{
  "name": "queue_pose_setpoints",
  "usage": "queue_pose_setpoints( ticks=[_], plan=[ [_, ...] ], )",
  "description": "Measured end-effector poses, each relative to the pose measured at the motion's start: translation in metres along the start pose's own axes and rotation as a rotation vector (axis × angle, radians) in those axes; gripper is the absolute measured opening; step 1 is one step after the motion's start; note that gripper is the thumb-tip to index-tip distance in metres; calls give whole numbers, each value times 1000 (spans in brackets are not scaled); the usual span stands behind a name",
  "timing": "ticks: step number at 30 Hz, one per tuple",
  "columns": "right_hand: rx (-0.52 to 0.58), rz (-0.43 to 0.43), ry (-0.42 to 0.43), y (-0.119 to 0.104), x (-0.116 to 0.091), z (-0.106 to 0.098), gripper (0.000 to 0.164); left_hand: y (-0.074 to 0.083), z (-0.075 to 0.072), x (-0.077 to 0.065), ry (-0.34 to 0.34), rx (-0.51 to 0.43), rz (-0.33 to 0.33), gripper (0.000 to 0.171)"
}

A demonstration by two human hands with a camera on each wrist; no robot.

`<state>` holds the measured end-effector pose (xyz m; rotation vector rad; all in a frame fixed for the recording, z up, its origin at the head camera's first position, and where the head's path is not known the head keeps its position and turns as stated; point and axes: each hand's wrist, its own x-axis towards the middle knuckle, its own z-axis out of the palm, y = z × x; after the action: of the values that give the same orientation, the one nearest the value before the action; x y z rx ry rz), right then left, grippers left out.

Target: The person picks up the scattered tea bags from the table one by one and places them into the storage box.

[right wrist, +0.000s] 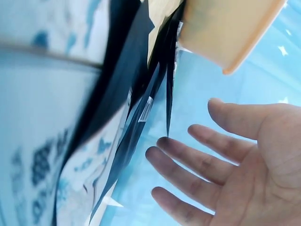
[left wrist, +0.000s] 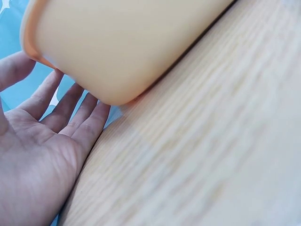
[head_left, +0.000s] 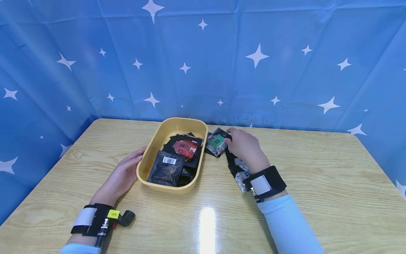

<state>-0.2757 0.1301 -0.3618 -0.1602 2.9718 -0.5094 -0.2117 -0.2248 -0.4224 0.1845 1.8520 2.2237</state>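
A yellow plastic bin (head_left: 172, 189) stands on the table with several black sachets inside. One sachet with a red label (head_left: 185, 146) lies face up there; another black sachet (head_left: 163, 173) shows its barcode side. My left hand (head_left: 126, 173) rests its extended fingers against the bin's left side, as the left wrist view shows too. To the bin's right lie a green-labelled sachet (head_left: 217, 141) and a row of overlapping grey-and-white sachets (head_left: 241, 173). Over these is my right hand (head_left: 245, 145). In the right wrist view its fingers (right wrist: 188, 176) are spread close to the sachet edges; contact is unclear.
The wooden table (head_left: 323, 183) extends to both sides and towards the front. Behind it hangs a blue cloth (head_left: 285, 77) with white stars, close to the bin's far end. Light reflects off the table's front middle.
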Motion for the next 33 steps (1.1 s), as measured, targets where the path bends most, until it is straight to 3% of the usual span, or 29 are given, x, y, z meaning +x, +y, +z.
queue_pose_setpoints(
  ticks=[15, 18, 22, 25, 33],
  plan=[
    [145, -87, 209, -8, -2, 2, 33, -1, -1, 1, 16, 7, -16, 61],
    [155, -78, 161, -9, -3, 2, 37, -1, -1, 1, 21, 8, -18, 61],
    [90, -37, -22, -8, -4, 3, 55, -1, -1, 1, 28, 9, -21, 62],
    [49, -23, -109, -8, -4, 6, 67, -2, -2, 1, 30, 13, -21, 62],
    [81, -51, -44, -16, -2, 10, 70, -3, -3, 2, 29, 12, -19, 61]
  ],
)
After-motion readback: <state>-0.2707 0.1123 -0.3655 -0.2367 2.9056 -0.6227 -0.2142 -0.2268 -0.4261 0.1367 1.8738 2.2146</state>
